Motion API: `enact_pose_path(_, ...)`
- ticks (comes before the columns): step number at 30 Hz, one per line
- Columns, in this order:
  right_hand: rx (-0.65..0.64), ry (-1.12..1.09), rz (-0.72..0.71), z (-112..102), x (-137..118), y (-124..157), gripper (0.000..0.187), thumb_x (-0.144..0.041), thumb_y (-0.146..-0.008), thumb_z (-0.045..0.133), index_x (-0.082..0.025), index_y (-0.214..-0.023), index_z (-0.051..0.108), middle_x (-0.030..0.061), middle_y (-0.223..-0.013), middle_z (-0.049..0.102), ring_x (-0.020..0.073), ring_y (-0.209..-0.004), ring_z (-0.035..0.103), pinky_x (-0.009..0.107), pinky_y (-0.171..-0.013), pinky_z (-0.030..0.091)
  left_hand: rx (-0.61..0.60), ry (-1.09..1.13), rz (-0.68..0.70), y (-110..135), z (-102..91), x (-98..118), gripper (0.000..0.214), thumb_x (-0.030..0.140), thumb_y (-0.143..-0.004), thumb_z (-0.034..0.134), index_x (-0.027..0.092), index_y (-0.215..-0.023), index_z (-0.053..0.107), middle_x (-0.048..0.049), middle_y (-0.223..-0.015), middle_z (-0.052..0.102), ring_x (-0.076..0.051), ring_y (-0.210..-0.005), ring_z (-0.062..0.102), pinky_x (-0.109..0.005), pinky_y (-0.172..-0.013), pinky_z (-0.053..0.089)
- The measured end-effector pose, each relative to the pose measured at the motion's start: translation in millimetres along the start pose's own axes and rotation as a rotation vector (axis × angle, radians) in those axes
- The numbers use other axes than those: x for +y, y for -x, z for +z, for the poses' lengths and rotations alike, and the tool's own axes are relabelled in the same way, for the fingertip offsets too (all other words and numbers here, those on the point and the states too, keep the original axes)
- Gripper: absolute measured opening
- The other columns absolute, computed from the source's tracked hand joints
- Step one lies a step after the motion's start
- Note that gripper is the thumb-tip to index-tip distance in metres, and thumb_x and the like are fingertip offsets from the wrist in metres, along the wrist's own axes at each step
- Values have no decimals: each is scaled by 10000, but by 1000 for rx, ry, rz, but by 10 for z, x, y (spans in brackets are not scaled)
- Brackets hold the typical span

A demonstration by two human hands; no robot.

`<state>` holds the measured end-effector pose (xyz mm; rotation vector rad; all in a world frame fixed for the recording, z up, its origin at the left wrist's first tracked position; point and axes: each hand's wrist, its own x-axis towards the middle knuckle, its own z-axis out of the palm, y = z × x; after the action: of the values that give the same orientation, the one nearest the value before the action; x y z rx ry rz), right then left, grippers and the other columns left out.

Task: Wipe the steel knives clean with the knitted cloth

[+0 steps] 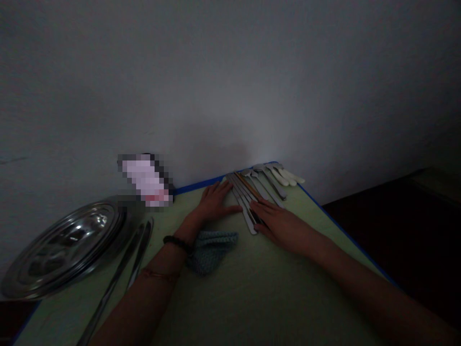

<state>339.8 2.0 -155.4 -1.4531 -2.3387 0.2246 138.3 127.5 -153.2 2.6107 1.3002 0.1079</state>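
A row of metal knives (242, 198) and spoons (267, 181) lies side by side at the far edge of a pale green table (252, 288). My left hand (215, 203) rests flat on the table just left of the knives, fingers stretched out and touching the nearest blade. My right hand (275, 218) lies flat over the near ends of the knives, fingers extended. A wristband sits on my left wrist. Neither hand holds anything.
A knitted blue-grey cloth (211, 250) lies under my left wrist. A shiny steel plate (63, 247) leans at the left, with long metal utensils (126, 264) beside it. A blurred pink object (146, 180) stands against the white wall. The table's blue-trimmed right edge drops into darkness.
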Motion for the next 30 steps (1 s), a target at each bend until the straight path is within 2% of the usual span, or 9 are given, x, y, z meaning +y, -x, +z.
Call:
enact_pose_path(4,-36,12,-5,-22,-15,-5,500,-242,-876,484,-43,-1332,434,181,-1390,443,281,-1330,344,455,-1081,344,2,-34,6,20,1,25,917,739,-728,455,195,-1441,264,-95,-1523,206,-338,-1389,152,-499,-1107,121)
enact_pose_path(9,-3,6,-11,5,-19,-2,467,-253,-887,464,-84,-1322,461,164,-1394,445,268,-1336,336,466,-1086,332,2,-58,24,-11,24,47,882,726,-761,417,196,-1446,245,-95,-1521,211,-329,-1390,153,-488,-1105,119)
enact_pose_path(14,-33,13,37,4,-84,-11,491,-260,-897,433,-20,-1326,438,199,-1413,400,271,-1345,315,452,-1103,302,23,-72,41,-70,56,38,897,730,-776,381,157,-1449,230,-114,-1525,190,-323,-1389,163,-470,-1109,127)
enact_pose_path(21,5,-36,54,-9,-61,-3,504,-273,-895,418,-47,-1346,412,190,-1416,404,257,-1337,336,461,-1096,312,74,-71,58,-57,58,61,874,719,-786,387,178,-1451,222,-107,-1524,205,-304,-1387,181,-464,-1111,131)
enact_pose_path(26,25,-25,34,31,57,5,504,-71,-842,318,-54,-1336,419,188,-1403,426,228,-1328,357,446,-1085,339,95,-49,97,-31,63,58,800,694,-806,388,209,-1432,275,-89,-1515,242,-291,-1385,200,-498,-1110,127)
enact_pose_path(28,17,-2,34,39,73,3,524,-42,-821,311,-32,-1336,411,195,-1407,419,227,-1331,352,424,-1093,329,114,-35,115,-30,67,52,780,673,-814,409,196,-1421,297,-98,-1504,269,-296,-1377,220,-513,-1107,136)
enact_pose_path(30,16,12,28,38,66,-1,518,-46,-823,313,-19,-1331,413,199,-1403,423,232,-1331,350,416,-1098,321,146,-16,142,-32,71,48,706,608,-850,417,182,-1405,323,-100,-1486,316,-273,-1366,256,-479,-1112,166)
